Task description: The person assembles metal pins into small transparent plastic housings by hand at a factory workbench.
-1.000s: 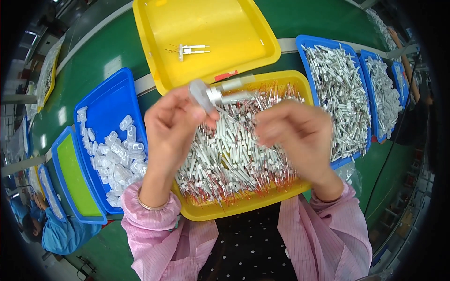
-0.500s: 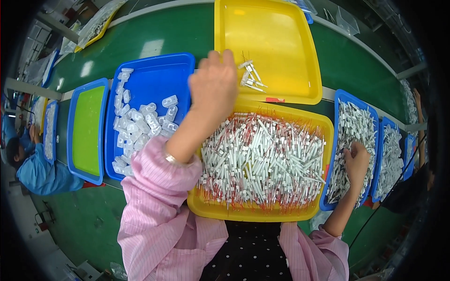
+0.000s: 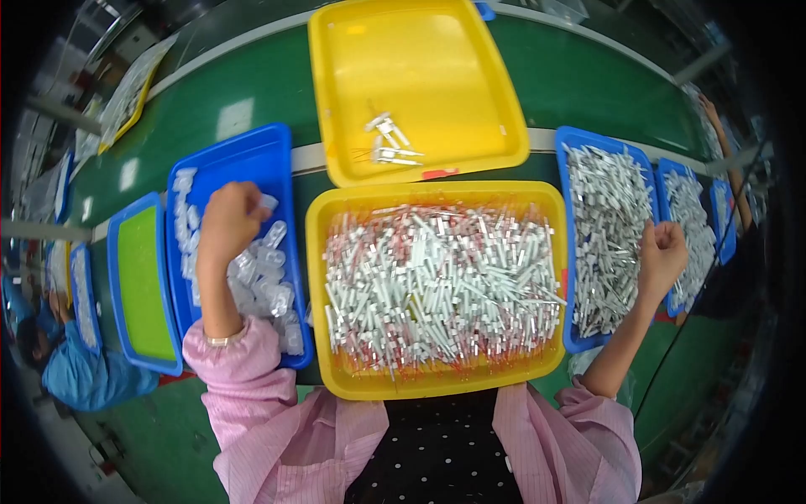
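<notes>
My left hand is over the left blue tray, its fingers curled in against a small clear plastic piece. More such pieces lie heaped below it in that tray. My right hand is at the outer edge of the right blue tray, thumb and fingers pinched together; whatever is between them is too small to make out. This tray holds a pile of thin white-and-metal parts. Between my arms a yellow tray is filled with white stick-like parts with red wires.
Beyond the filled tray, a second yellow tray holds several wired white parts. A blue tray with a green bottom stands far left. More parts trays line the right. A person in blue sits at the left.
My left hand has gone from the far yellow tray down left to the clear pieces. My right hand has drawn back from the pile to the tray's outer edge. The view has shifted.
</notes>
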A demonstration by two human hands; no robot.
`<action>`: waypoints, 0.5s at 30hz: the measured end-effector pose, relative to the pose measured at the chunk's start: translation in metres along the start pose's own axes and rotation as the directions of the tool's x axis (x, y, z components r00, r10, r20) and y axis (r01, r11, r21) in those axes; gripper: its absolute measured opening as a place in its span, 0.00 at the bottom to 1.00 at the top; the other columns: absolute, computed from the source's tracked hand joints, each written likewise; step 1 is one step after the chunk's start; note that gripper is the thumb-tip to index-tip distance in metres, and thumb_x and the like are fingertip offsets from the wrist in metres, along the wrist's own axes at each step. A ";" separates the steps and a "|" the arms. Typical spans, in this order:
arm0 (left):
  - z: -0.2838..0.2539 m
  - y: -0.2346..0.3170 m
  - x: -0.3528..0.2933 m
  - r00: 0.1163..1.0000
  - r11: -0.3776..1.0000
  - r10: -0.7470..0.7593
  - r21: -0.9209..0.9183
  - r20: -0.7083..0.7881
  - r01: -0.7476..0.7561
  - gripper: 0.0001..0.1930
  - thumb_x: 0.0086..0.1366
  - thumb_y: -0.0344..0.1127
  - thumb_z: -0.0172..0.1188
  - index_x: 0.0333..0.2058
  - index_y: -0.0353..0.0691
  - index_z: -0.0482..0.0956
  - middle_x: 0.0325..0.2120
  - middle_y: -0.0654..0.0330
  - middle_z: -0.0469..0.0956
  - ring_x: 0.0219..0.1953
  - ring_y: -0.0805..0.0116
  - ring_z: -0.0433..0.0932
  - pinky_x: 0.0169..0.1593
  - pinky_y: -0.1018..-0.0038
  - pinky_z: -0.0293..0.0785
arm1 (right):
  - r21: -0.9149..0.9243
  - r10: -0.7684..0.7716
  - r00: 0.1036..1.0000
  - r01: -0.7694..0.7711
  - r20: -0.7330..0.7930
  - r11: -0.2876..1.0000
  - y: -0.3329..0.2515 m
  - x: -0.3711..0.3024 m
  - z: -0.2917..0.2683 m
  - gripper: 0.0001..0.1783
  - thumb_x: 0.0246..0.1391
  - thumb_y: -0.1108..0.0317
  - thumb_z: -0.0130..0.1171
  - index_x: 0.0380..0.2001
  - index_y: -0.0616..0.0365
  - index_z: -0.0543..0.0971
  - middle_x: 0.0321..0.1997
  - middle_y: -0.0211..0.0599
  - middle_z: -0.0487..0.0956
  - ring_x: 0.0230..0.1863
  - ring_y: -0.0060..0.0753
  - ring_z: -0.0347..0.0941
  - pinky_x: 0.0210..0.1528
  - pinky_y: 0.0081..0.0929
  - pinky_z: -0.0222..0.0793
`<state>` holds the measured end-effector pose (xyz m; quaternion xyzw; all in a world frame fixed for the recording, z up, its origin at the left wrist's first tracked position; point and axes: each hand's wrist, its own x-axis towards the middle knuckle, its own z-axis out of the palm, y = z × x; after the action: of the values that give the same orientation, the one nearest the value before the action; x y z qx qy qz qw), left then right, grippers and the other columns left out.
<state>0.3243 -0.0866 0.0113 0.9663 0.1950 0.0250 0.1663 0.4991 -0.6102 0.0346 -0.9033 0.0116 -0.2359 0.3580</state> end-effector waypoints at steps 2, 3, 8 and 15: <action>-0.003 0.016 -0.002 0.976 0.977 -0.025 -0.214 -0.217 -0.023 0.06 0.49 0.27 0.61 0.25 0.33 0.73 0.20 0.54 0.75 0.18 0.63 0.71 0.24 0.74 0.67 | 0.142 0.021 1.000 -0.023 0.016 0.990 -0.021 -0.006 -0.002 0.03 0.49 0.74 0.56 0.25 0.61 0.73 0.14 0.26 0.71 0.14 0.10 0.60 0.18 0.11 0.54; -0.010 0.030 -0.004 0.952 0.931 -0.082 -0.364 -0.294 -0.032 0.06 0.52 0.26 0.59 0.26 0.33 0.72 0.18 0.56 0.74 0.15 0.70 0.69 0.20 0.78 0.65 | 0.301 0.022 0.998 -0.039 0.060 0.953 -0.036 -0.010 -0.001 0.02 0.50 0.75 0.54 0.28 0.63 0.74 0.15 0.28 0.73 0.15 0.11 0.62 0.19 0.11 0.56; -0.011 0.093 -0.014 0.971 0.409 0.083 -0.881 -0.225 -0.239 0.15 0.56 0.23 0.56 0.43 0.32 0.72 0.28 0.53 0.79 0.16 0.86 0.62 0.19 0.89 0.56 | 0.513 -0.015 0.937 -0.178 0.349 0.840 -0.094 -0.038 0.009 0.13 0.52 0.78 0.50 0.41 0.67 0.75 0.22 0.37 0.78 0.21 0.19 0.72 0.24 0.13 0.67; 0.021 0.141 -0.022 0.993 -0.124 0.112 -0.990 0.046 0.060 0.09 0.59 0.25 0.52 0.40 0.31 0.73 0.32 0.48 0.78 0.23 0.72 0.76 0.23 0.84 0.70 | 0.740 -0.231 0.787 -0.374 0.572 0.559 -0.162 -0.073 0.019 0.09 0.50 0.81 0.52 0.36 0.70 0.75 0.28 0.48 0.79 0.27 0.29 0.78 0.28 0.20 0.75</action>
<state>0.3584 -0.2240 0.0380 0.5178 0.0812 0.1104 0.8444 0.4186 -0.4640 0.0980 -0.6505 -0.1771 0.1086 0.7305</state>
